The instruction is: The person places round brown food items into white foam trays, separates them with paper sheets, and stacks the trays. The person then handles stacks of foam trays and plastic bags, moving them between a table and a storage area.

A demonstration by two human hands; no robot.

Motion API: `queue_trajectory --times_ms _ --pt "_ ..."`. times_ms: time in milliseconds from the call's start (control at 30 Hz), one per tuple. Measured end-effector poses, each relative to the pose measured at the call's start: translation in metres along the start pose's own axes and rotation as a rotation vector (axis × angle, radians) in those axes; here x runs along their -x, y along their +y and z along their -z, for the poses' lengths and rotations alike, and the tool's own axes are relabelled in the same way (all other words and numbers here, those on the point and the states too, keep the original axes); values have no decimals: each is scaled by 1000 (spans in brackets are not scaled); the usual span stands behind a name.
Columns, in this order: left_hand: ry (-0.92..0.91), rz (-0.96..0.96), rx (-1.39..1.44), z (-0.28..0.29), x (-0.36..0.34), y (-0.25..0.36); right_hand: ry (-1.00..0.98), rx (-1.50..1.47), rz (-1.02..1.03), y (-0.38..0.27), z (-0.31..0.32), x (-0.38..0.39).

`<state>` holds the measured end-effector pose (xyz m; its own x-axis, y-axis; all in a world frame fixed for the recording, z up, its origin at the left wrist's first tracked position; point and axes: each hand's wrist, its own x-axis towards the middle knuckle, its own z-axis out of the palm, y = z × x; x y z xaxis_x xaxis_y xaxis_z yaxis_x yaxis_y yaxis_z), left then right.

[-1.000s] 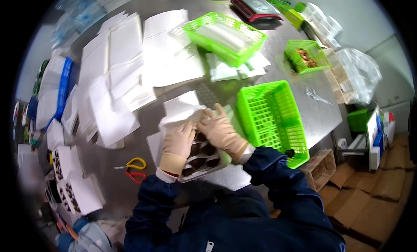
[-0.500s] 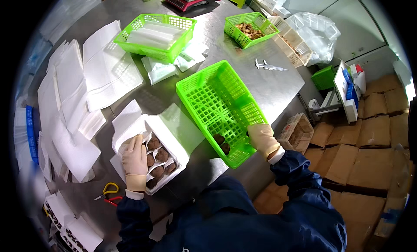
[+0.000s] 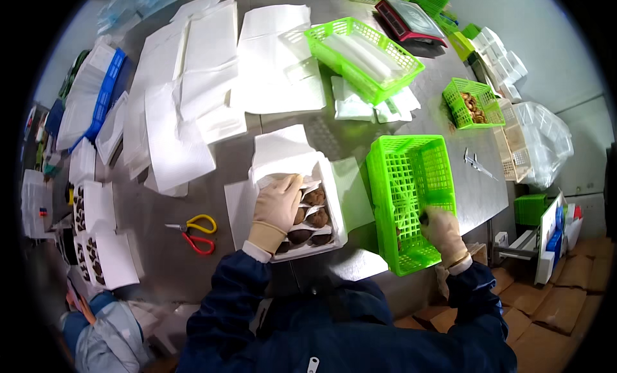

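Observation:
My gloved left hand (image 3: pixel 277 208) is inside a white foam box (image 3: pixel 330 199), fingers together and bent over white paper; whatever lies under them is hidden. Brown lumpy pieces (image 3: pixel 319 217) sit in the box between paper folds. My gloved right hand (image 3: pixel 441 235) is closed on a small dark lump (image 3: pixel 423 219) over the long green basket (image 3: pixel 406 161) right of the box, where more dark pieces are partly visible low down. Red-and-yellow scissors (image 3: pixel 200 235) lie left of the box.
Paper sheets (image 3: pixel 177 141) cover the table's back left. Behind are a green basket of white packs (image 3: pixel 357 54), a scale (image 3: pixel 405 22), a small basket of tan pieces (image 3: pixel 472 106) and calipers (image 3: pixel 477 164). Mushroom-like items in white boxes (image 3: pixel 112 263) stand left, cartons (image 3: pixel 553 309) lower right.
My right hand has moved from the foam box to the green basket's right side, then inward, closed on a dark lump. My left hand stays at the box. The camera view has shifted between frames.

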<state>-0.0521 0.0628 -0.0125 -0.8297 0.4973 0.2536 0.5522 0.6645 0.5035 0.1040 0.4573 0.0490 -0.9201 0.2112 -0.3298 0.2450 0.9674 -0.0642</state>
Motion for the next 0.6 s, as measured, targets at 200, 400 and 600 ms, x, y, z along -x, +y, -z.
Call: queue_trajectory --times_ms 200,400,600 --pt "-57 68 -65 0 7 0 550 -475 836 -200 33 -73" --pt "5 49 -8 3 6 -1 550 6 848 -214 -22 -108" --pt "-191 41 -161 7 -2 5 349 -318 738 -203 -16 -98"
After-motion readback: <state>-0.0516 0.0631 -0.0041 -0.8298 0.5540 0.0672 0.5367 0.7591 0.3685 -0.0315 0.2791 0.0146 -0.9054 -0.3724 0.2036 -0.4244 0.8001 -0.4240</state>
